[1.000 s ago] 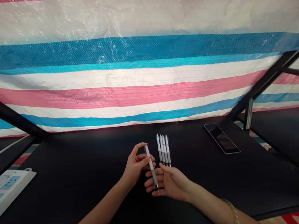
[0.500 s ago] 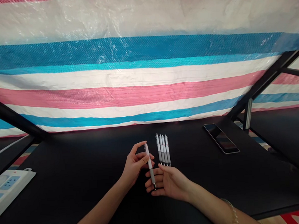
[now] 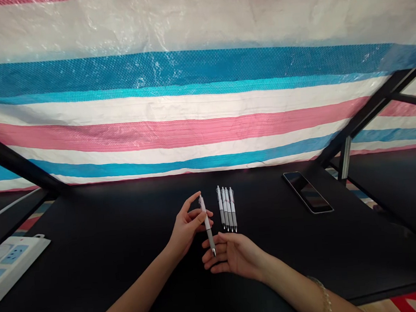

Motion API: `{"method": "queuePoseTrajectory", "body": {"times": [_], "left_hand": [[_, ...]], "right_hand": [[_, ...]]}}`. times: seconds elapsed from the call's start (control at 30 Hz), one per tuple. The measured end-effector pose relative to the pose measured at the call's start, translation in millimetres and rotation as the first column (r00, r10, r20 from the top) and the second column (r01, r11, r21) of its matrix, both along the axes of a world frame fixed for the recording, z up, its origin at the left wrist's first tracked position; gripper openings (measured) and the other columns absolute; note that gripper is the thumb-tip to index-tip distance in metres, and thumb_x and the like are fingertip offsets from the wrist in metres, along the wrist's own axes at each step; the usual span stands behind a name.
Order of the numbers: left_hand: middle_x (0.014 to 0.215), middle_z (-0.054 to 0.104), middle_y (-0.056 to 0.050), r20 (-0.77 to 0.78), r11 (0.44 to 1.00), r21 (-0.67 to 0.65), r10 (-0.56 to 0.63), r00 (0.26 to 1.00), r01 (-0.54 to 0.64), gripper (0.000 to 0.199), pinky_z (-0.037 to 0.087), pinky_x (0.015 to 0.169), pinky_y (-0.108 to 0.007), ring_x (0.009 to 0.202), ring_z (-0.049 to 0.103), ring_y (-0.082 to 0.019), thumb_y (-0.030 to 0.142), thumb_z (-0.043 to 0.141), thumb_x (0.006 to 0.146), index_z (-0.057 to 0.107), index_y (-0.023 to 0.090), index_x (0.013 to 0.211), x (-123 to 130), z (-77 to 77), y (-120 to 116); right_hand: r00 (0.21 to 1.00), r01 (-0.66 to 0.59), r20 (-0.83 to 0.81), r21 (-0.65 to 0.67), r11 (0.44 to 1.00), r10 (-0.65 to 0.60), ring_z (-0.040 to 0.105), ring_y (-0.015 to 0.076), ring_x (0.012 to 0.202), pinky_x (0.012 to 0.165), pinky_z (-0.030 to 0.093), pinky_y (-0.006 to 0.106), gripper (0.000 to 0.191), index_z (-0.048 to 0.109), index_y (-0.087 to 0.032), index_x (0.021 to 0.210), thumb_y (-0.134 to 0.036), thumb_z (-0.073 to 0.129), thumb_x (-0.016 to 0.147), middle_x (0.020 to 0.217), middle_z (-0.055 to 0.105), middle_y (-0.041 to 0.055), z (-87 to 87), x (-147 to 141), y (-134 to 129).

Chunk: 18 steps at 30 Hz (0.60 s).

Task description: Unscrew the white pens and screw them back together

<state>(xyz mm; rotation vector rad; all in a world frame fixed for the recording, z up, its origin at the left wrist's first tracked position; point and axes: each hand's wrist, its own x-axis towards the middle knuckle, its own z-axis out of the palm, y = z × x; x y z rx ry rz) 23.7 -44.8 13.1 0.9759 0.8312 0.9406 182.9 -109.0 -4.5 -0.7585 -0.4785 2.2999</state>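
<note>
A white pen [image 3: 205, 217] with a grey grip is held in my left hand [image 3: 187, 226], thumb and fingers around its barrel and the index fingertip at its top end. The pen tilts, its metal tip pointing down toward me. My right hand [image 3: 232, 254] is just right of the tip, palm turned inward and fingers apart. The tip overlaps its fingers in the picture; whether they touch I cannot tell. Beyond my right hand, several matching white-and-grey pens [image 3: 227, 208] lie side by side in a row on the black table [image 3: 131, 275].
A smartphone [image 3: 308, 192] lies on the table at the right. On the left edge sits a white power strip [image 3: 19, 264] with a cable [image 3: 8, 208] behind it. Black metal bars [image 3: 355, 117] slant up at both sides, and a striped plastic sheet [image 3: 192, 128] hangs behind.
My left hand has moved slightly up and left with the pen, so the tip sits higher against my right hand's fingers. My right hand has barely moved.
</note>
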Motion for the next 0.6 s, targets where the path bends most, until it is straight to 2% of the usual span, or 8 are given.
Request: {"method": "queuePoseTrajectory", "body": {"times": [0.33, 0.6], "left_hand": [[0.077, 0.069, -0.004, -0.009, 0.999, -0.002, 0.036, 0.999, -0.036, 0.056, 0.051, 0.064, -0.031, 0.064, 0.064, -0.017, 0.027, 0.071, 0.072, 0.047, 0.02, 0.121, -0.6, -4.1, 3.8], [0.081, 0.069, -0.005, 0.006, 0.999, -0.013, 0.046, 0.999, -0.046, 0.064, 0.051, 0.066, -0.03, 0.067, 0.064, -0.017, 0.03, 0.072, 0.071, 0.045, 0.023, 0.129, 1.4, -0.9, 4.4]], "right_hand": [[1.0, 0.008, 0.005, -0.008, 1.0, -0.008, 0.063, 0.0242, 0.086, 0.086, 0.038, 0.04, 0.04, 0.062, -0.004, 0.104, -0.035, 0.051, 0.082, 0.092, 0.066, 0.0159, 0.1, -0.6, 0.3], [1.0, 0.006, 0.015, 0.0, 1.0, -0.006, 0.064, 0.0241, 0.085, 0.087, 0.038, 0.041, 0.038, 0.062, -0.005, 0.101, -0.035, 0.053, 0.08, 0.09, 0.067, 0.015, -0.5, -0.9, -0.3]]}}
